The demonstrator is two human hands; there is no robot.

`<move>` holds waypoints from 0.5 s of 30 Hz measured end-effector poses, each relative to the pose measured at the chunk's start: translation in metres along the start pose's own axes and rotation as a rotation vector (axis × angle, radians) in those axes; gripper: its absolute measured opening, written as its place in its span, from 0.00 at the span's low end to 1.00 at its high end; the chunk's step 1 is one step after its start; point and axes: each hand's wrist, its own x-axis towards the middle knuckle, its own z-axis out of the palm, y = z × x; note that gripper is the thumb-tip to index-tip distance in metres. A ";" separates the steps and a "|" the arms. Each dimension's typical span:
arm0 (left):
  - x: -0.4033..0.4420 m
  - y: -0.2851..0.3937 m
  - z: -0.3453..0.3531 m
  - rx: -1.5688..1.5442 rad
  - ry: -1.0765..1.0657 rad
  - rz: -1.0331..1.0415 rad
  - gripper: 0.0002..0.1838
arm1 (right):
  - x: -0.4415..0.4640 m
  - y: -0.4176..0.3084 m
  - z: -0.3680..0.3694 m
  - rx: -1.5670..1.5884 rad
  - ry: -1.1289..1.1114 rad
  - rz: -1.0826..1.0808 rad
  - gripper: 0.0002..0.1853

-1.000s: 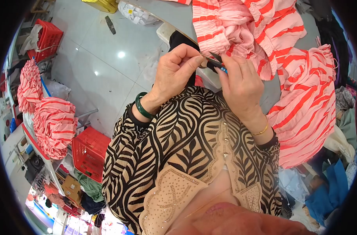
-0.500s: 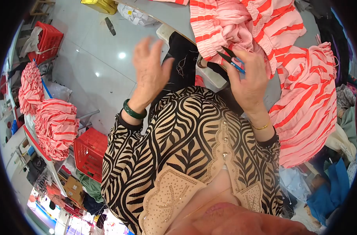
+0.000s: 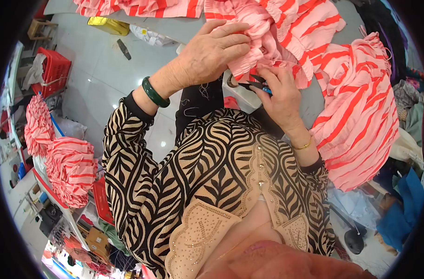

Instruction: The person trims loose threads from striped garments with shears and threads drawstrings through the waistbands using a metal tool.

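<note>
Crinkled matt cloth in the striped garment [image 3: 260,25], metal-bladed snips [image 3: 257,85], smooth glossy bangle [image 3: 152,95], shiny floor tiles [image 3: 98,69].

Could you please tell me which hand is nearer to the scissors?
Right: the right hand holds the scissors. The left hand is on the pink striped fabric, apart from them, farther forward and to their left.

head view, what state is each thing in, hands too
snips: open, blades apart, in the right hand
right hand: closed around the snips
left hand: on the gathered striped cloth, thumb hidden, grip unclear
gathered striped cloth: bunched and wrinkled
striped piece at the right: spread out, creased
striped bundle at the left: bunched up
upper red basket: holds some pale material
black trouser leg: loose threads on it
</note>
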 end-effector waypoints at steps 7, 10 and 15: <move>0.014 -0.025 -0.008 -0.157 -0.075 -0.078 0.20 | 0.006 0.010 0.000 -0.005 0.106 -0.105 0.26; 0.022 -0.033 -0.022 -0.164 -0.186 -0.166 0.18 | 0.005 0.029 -0.002 -0.027 0.100 -0.107 0.23; 0.041 -0.039 -0.047 -0.436 -0.484 -0.403 0.13 | 0.016 0.042 -0.035 0.452 0.078 0.201 0.10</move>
